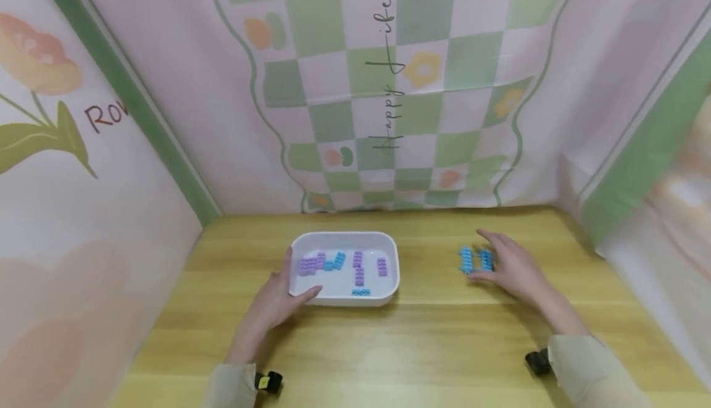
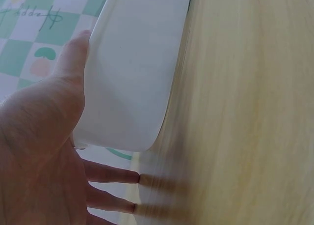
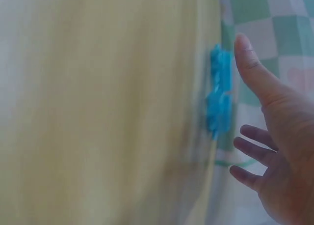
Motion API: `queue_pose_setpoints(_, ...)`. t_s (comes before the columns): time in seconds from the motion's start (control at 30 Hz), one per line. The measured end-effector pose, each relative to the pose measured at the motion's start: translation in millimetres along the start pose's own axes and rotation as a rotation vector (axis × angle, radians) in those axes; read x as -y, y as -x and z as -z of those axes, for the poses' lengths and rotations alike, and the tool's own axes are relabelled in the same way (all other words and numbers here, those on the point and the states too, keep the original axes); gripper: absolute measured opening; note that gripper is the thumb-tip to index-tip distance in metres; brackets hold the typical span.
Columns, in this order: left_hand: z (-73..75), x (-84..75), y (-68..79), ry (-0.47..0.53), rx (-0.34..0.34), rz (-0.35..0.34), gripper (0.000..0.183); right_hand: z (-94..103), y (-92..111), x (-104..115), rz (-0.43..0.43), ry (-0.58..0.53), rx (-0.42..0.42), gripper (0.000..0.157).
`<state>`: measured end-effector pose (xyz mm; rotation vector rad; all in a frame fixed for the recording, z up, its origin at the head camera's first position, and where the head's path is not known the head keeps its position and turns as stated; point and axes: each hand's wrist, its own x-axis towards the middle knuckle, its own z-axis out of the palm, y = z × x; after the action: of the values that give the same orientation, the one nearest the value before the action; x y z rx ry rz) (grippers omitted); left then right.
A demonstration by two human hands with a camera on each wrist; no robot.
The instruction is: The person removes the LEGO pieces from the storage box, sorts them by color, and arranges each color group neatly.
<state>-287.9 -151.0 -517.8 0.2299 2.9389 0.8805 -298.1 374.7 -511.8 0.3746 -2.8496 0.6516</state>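
In the head view, my left hand (image 1: pixel 278 297) is at the left end of a white tray (image 1: pixel 383 300), its thumb lying along the front rim and a finger along the left side. The left wrist view shows other straight fingers (image 2: pixel 110 173) spread past the tray's end. Purple toy pieces (image 1: pixel 311 265) and blue toy pieces (image 1: pixel 361 292) lie inside the tray. To the right, my right hand (image 1: pixel 513 266) is beside two small ridged blue pieces (image 1: pixel 466 260) on the table, thumb and fingers spread apart. In the right wrist view, the thumb is near the blue pieces (image 3: pixel 219 90).
The wooden table (image 1: pixel 355 352) ends at a green-and-white checked cloth (image 1: pixel 389 149) at the back. Printed cloth hangs at the left (image 1: pixel 128 241) and right. Each wrist wears a black device, the left one (image 1: pixel 271 382) with a yellow mark.
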Motion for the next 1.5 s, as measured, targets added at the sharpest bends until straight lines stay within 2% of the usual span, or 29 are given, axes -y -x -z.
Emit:
queue_pose_setpoints(0.2, 5.4, 4.9, 5.8, -0.006, -0.008, 0.017, 0.125, 2.7, -21.4, 31.5, 0.049, -0.014, 0.002, 0.114)
queue_pose_setpoints(0.37, 3.0, 5.9, 7.3, -0.002, -0.007, 0.022, 0.126, 1.6, -31.0, 53.6, 0.134, -0.026, -0.018, 0.11)
queue_pose_setpoints(0.6, 1.8, 4.4, 7.2, 0.013, -0.011, 0.019, 0.125, -9.0, -49.3, 94.1, 0.226, -0.158, -0.018, 0.096)
queue_pose_setpoints(0.8, 0.4, 4.0, 5.7, 0.02, -0.007, 0.016, 0.125, -30.5, -61.4, 131.6, 0.26, -0.213, 0.03, 0.084)
queue_pose_setpoints(1.0, 1.4, 2.1, 3.0, 0.022, -0.009, 0.009, 0.125, -55.7, -73.6, 173.2, 0.309, -0.257, 0.166, 0.072)
queue_pose_setpoints(1.1, 0.3, 1.4, -0.7, 0.025, -0.005, 0.008, 0.124, -69.4, -83.9, 188.2, 0.359, -0.242, 0.191, 0.068)
queue_pose_setpoints(1.23, -2.4, 2.2, -3.8, 0.028, -0.007, -0.004, 0.124, -90.6, -98.1, 199.6, 0.413, -0.207, 0.209, 0.065)
queue_pose_setpoints(1.33, -2.0, 2.6, -3.3, 0.021, -0.014, -0.01, 0.124, -103.2, -104.5, 205.6, 0.4, -0.196, 0.25, 0.064)
queue_pose_setpoints(1.5, 1.5, 3.0, -2.4, 0.005, -0.029, -0.016, 0.123, -115.6, -110.6, 214.1, 0.351, -0.171, 0.268, 0.062)
